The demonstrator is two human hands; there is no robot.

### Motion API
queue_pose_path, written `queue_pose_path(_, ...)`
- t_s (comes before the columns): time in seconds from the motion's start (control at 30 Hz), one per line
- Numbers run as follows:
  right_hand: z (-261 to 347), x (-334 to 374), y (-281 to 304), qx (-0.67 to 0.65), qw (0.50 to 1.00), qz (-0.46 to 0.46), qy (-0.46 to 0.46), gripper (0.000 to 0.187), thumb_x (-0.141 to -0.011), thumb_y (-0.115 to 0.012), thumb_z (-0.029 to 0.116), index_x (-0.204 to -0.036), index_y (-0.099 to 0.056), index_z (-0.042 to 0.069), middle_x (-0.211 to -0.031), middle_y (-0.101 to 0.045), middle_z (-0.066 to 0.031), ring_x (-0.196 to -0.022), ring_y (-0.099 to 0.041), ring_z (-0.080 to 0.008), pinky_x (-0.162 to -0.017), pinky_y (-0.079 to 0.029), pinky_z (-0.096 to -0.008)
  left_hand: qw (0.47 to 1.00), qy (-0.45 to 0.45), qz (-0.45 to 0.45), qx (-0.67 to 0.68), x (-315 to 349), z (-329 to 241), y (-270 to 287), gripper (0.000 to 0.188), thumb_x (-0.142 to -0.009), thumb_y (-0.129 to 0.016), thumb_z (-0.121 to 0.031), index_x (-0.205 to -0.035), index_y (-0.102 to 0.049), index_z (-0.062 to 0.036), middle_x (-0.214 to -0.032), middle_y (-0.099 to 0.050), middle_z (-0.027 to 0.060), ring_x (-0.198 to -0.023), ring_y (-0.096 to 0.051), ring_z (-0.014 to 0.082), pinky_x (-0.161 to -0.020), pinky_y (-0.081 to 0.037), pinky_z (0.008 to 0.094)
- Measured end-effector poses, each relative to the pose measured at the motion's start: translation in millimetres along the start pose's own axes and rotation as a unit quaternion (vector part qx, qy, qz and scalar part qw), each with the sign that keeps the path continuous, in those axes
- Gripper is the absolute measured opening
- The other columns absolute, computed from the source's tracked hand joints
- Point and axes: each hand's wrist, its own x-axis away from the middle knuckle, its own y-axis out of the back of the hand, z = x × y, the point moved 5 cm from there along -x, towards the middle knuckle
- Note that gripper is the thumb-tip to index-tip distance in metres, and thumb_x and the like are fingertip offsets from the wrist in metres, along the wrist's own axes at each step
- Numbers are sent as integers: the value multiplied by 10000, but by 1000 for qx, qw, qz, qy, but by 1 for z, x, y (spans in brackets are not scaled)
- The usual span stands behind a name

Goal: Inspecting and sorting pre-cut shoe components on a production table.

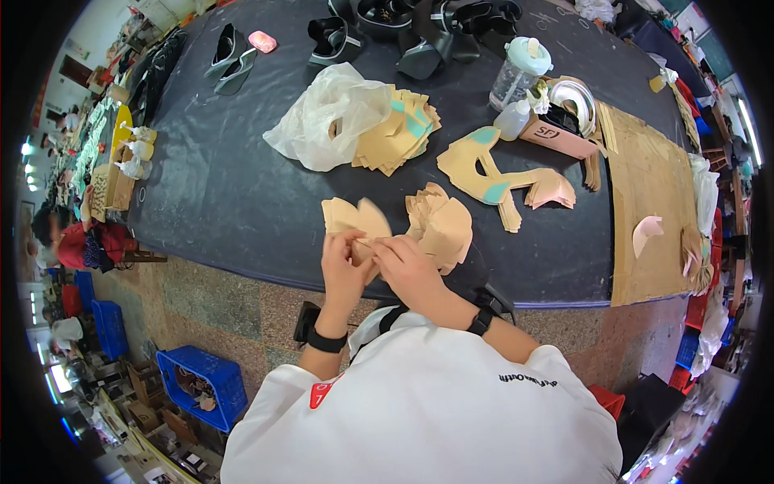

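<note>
At the near edge of the table, my left hand (344,262) is closed on the lower part of a tan curved cut-out piece (341,216). My right hand (405,264) meets it there, its fingers pinching the same piece's edge. The upper part of the piece rises above my fingers in two lobes, the right one blurred; whether there is more than one layer I cannot tell. Just right of my hands lies a loose stack of similar tan cut-out pieces (446,232). Farther right is a stack of U-shaped tan pieces (469,173) with green patches, beside some pinkish ones (551,190).
A crumpled plastic bag (318,121) partly covers another tan stack (407,133). Behind on the dark table (214,177) stand black shoes (332,40). A clear bottle (516,77) and a pink box (556,139) are at the right, near a cardboard sheet (657,189). A blue crate (205,387) sits on the floor.
</note>
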Motion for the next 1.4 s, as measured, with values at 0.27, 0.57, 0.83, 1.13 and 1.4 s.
queue_pose_path(0.27,-5,-10,11,-31,998,-23,54,220,-680,-632,1,-895,-589,-8,-855,-583,-79,-791,-560,-228,-689,-480,-303,936,135,103,307,9,12,13,296,-793,-589,50,-1082,-588,-14,-856,-553,3,-809,-563,84,-662,-442,180)
queue_pose_path(0.57,-19,-5,13,-46,990,-118,-69,189,-691,-642,-40,-872,-618,5,-829,-615,-94,-723,-603,-240,-625,-495,-302,882,206,28,424,-13,29,8,348,-788,-613,20,-1064,-414,-54,-818,-595,60,-677,-574,100,-579,-455,203)
queue_pose_path(0.83,-9,-15,57,72,987,-144,6,209,-660,-660,-29,-858,-606,9,-848,-613,-68,-744,-592,-216,-647,-492,-295,996,24,-26,-87,-37,-27,33,261,-884,-477,-137,-746,-612,39,-716,-583,134,-615,-533,131,-577,-410,299)
queue_pose_path(1.13,9,-23,93,57,994,-77,45,210,-662,-670,-7,-864,-616,14,-846,-589,-58,-754,-568,-227,-623,-481,-301,945,-49,309,93,-23,-102,-13,155,-796,-635,-103,-737,-635,41,-613,-560,-20,-571,-427,22,-482,-314,191)
queue_pose_path(1.4,2,-26,123,-97,993,67,-21,179,-698,-680,47,-875,-667,73,-797,-580,-39,-723,-555,-202,-608,-466,-290,913,77,371,150,-17,-114,-27,95,-755,-665,-56,-730,-645,33,-576,-506,-55,-545,-396,6,-457,-290,187)
